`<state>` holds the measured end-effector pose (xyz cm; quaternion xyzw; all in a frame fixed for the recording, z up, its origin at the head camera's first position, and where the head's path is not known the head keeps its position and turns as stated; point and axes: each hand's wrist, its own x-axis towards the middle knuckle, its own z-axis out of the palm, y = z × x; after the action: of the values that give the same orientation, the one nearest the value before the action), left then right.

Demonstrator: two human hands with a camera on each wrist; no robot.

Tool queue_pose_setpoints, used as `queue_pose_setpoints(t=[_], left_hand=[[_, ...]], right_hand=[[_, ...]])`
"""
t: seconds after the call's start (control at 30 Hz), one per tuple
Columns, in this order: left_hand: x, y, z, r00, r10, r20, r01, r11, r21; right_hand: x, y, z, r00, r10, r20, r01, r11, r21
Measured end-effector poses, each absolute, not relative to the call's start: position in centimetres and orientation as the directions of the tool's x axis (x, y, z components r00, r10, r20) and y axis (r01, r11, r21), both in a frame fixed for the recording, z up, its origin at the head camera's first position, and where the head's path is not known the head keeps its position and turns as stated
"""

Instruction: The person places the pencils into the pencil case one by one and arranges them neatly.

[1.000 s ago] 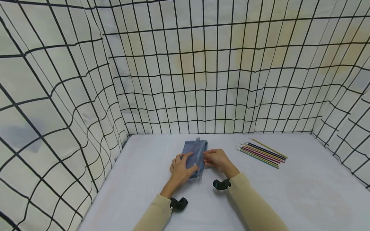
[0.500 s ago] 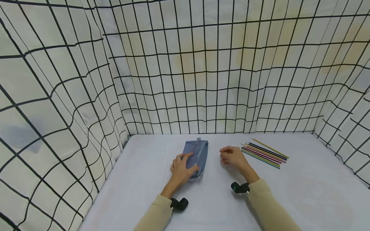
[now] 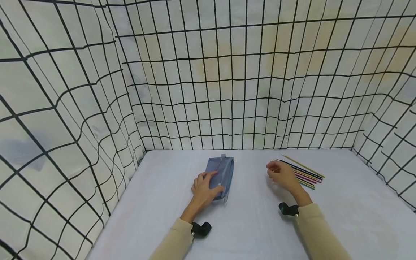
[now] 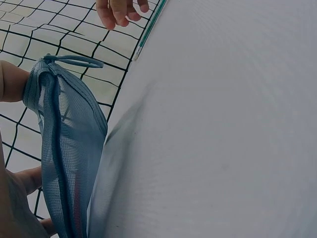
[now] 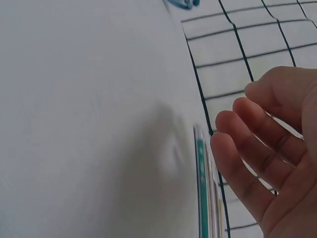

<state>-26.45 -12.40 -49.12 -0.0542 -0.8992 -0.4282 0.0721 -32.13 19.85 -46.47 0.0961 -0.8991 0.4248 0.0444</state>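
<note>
A blue mesh zip pouch [image 3: 228, 172] lies on the white table, with a thin reddish line showing through its mesh [image 4: 77, 203]. My left hand [image 3: 204, 189] holds the pouch near its front end, thumb by the zip side and fingers spread over the other side. My right hand [image 3: 286, 177] hovers over the left ends of a bunch of pencils [image 3: 307, 177], its fingers loosely bent and nothing between them. In the right wrist view, a green pencil [image 5: 202, 183] lies just past the fingertips [image 5: 225, 148].
One yellow pencil [image 3: 303, 166] lies slightly apart behind the bunch. White walls with a black grid net [image 3: 208, 90] stand behind and to both sides of the table [image 3: 162, 209]. A small black wrist camera [image 3: 201, 229] sits on each wrist.
My right hand has left the pouch's right edge and moved right to the pencils. The left hand and the pouch have stayed in place.
</note>
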Motion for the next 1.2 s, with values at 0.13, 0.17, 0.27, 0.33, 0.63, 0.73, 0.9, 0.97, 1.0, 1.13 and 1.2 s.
queue_pose_setpoints(t=[0.13, 0.17, 0.27, 0.33, 0.63, 0.73, 0.9, 0.97, 1.0, 1.13, 1.2], left_hand=[[-26.4, -12.4, -49.1, -0.983, 0.035, 0.181, 0.163, 0.625, 0.763], [-26.4, -12.4, -49.1, -0.983, 0.035, 0.181, 0.163, 0.625, 0.763], [-26.4, -12.5, -49.1, -0.982, 0.033, 0.185, 0.164, 0.626, 0.762], [-26.4, -12.5, -48.9, -0.981, 0.033, 0.191, 0.169, 0.628, 0.760], [-26.4, -12.5, -49.2, -0.982, 0.043, 0.183, 0.170, 0.622, 0.765], [-26.4, -12.4, -49.3, -0.981, 0.041, 0.188, 0.173, 0.616, 0.768], [-26.5, -12.4, -49.4, -0.981, 0.036, 0.191, 0.172, 0.619, 0.766], [-26.5, -12.4, -49.4, -0.981, 0.037, 0.192, 0.173, 0.619, 0.766], [-26.5, -12.4, -49.3, -0.980, 0.037, 0.195, 0.176, 0.617, 0.767], [-26.5, -12.4, -49.3, -0.980, 0.038, 0.198, 0.180, 0.602, 0.778], [-26.5, -12.4, -49.4, -0.978, 0.039, 0.205, 0.187, 0.596, 0.781]], right_hand=[[-32.1, 21.4, -46.1, -0.959, -0.146, 0.244, -0.276, 0.691, -0.668], [-32.1, 21.8, -46.1, -0.955, -0.149, 0.255, -0.284, 0.704, -0.651], [-32.2, 22.8, -45.9, -0.959, -0.141, 0.246, -0.268, 0.735, -0.623], [-32.2, 23.4, -46.0, -0.963, -0.136, 0.234, -0.254, 0.751, -0.609], [-31.8, 25.4, -46.3, -0.972, -0.156, 0.176, -0.230, 0.789, -0.569], [-31.8, 25.8, -46.5, -0.976, -0.161, 0.146, -0.215, 0.801, -0.559], [-32.1, 26.2, -46.8, -0.979, -0.161, 0.125, -0.204, 0.818, -0.538], [-32.1, 26.3, -46.9, -0.979, -0.161, 0.123, -0.203, 0.822, -0.532], [-32.1, 26.3, -46.9, -0.979, -0.161, 0.123, -0.202, 0.825, -0.527], [-32.1, 26.4, -46.9, -0.980, -0.157, 0.120, -0.196, 0.835, -0.515], [-32.1, 26.4, -46.9, -0.980, -0.156, 0.120, -0.195, 0.841, -0.504]])
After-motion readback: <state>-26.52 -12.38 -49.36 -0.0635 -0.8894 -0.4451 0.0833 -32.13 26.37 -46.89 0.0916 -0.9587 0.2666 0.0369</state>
